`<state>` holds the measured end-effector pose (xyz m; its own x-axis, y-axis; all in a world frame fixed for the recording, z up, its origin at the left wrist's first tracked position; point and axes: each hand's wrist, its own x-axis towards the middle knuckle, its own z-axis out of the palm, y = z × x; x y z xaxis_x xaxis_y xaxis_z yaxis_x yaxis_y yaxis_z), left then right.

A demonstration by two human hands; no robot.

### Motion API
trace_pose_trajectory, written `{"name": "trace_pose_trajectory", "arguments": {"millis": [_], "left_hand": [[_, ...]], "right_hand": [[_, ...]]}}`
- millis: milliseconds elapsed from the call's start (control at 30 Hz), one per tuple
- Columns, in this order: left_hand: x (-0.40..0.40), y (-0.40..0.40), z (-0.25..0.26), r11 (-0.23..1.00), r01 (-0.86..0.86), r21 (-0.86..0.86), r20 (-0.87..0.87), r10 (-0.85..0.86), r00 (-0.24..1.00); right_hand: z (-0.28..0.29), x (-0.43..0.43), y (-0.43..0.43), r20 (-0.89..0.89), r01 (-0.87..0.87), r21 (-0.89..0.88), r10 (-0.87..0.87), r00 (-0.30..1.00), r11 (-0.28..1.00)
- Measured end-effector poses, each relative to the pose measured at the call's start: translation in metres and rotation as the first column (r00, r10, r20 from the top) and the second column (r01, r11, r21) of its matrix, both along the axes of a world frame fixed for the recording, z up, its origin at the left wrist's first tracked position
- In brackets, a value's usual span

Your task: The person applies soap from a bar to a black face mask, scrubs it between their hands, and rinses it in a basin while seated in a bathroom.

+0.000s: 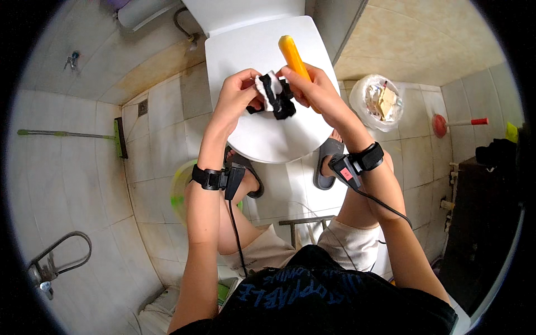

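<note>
Above the closed white toilet lid (pixel 276 138), my left hand (pixel 236 98) pinches one side of a small bunched black-and-white cloth (pixel 274 94), which I cannot identify further. My right hand (pixel 312 90) grips a long, rounded orange-yellow bar or handle (pixel 293 54), tilted with its far end pointing away from me. The right fingertips are close to the cloth's other side; whether they also hold it is hidden. A black strap with a cabled device sits on each forearm.
A lined waste bin (pixel 377 102) with paper stands right of the toilet, a red plunger (pixel 439 125) farther right. A green squeegee (pixel 119 138) leans at the left wall. A green-rimmed basin (pixel 180 188) stands by my left leg, near a metal-framed stool (pixel 293 232).
</note>
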<state>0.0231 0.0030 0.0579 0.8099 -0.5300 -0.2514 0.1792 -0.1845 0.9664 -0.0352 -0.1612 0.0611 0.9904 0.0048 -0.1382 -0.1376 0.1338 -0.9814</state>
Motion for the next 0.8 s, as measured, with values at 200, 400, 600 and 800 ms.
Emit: {"name": "trace_pose_trajectory", "arguments": {"millis": [200,400,600,800], "left_hand": [[-0.003,-0.004,0.0,0.968,0.095,-0.233,0.048,-0.086,0.995],[-0.011,-0.014,-0.01,0.976,0.023,-0.215,0.08,-0.006,0.997],[-0.007,-0.015,-0.012,0.842,-0.31,-0.442,-0.161,0.265,0.951],[-0.006,-0.01,-0.022,0.594,-0.591,-0.546,-0.501,0.333,0.798]], "right_hand": [[-0.003,0.002,0.004,0.084,-0.008,0.081,0.001,0.996,0.997],[-0.016,0.003,0.019,0.212,0.159,-0.229,-0.111,0.971,0.96],[-0.015,0.005,0.026,0.267,0.216,-0.449,-0.1,0.958,0.867],[-0.031,-0.001,0.046,0.376,0.237,-0.588,0.002,0.927,0.773]]}}
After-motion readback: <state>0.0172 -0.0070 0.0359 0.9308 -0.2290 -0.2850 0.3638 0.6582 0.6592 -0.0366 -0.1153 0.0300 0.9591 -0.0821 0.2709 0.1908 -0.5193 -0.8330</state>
